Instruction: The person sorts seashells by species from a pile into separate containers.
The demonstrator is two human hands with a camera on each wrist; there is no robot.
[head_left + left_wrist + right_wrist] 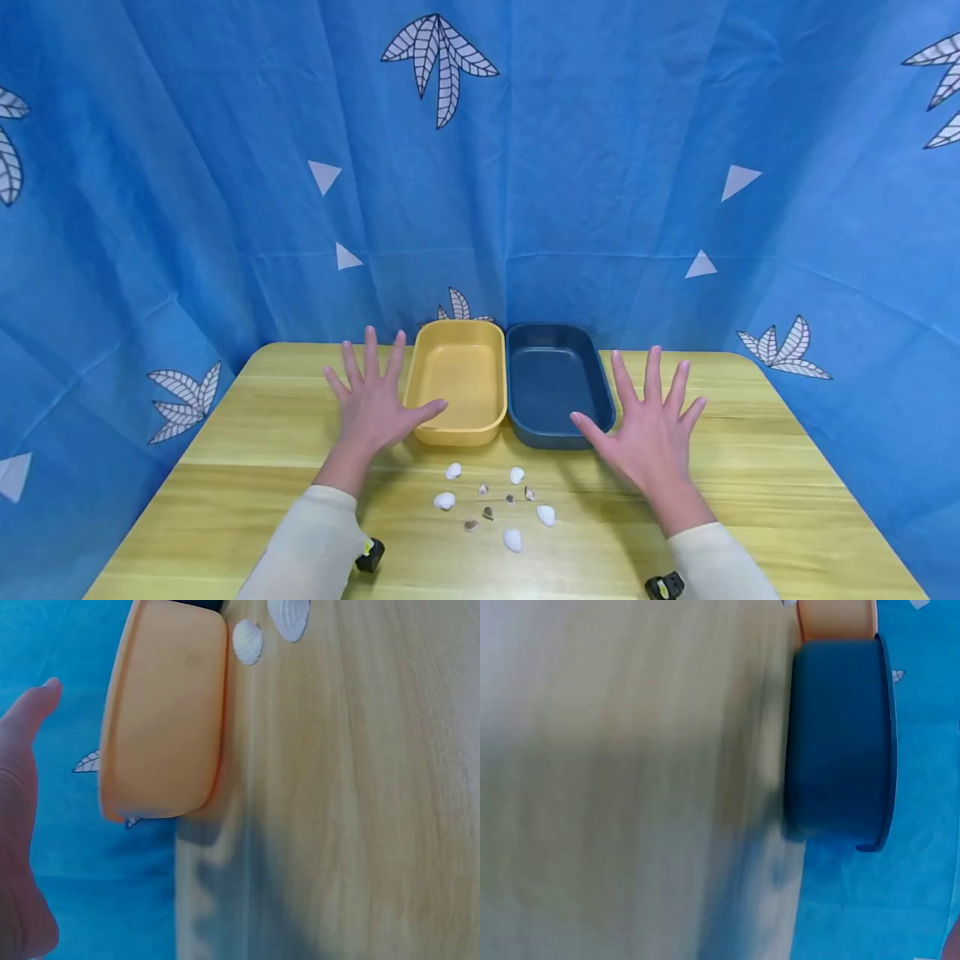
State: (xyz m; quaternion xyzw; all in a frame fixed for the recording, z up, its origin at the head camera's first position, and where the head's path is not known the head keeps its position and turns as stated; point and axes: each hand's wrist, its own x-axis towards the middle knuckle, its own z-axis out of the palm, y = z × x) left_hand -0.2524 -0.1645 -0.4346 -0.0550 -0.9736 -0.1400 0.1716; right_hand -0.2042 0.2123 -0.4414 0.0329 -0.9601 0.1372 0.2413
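Observation:
My left hand [377, 410] is spread wide over the table, its thumb overlapping the yellow tray [457, 435] in the head view. On the other side my right hand [654, 433] has its fingers splayed too, thumb tip over the near right corner of the dark blue tray [558, 440]. Neither hand holds anything. Both trays stand side by side at the back. In front of them several white shells [513, 540] lie around several small brown shells [488, 513]. In the left wrist view only the thumb [22, 727] shows; the right wrist view barely catches the hand.
The wooden table [765, 467] ends at a blue curtain [600, 167] with leaf and triangle prints, which hangs behind and along both sides. A small black device [370, 555] is strapped at the left wrist, and a similar device [664, 586] at the right.

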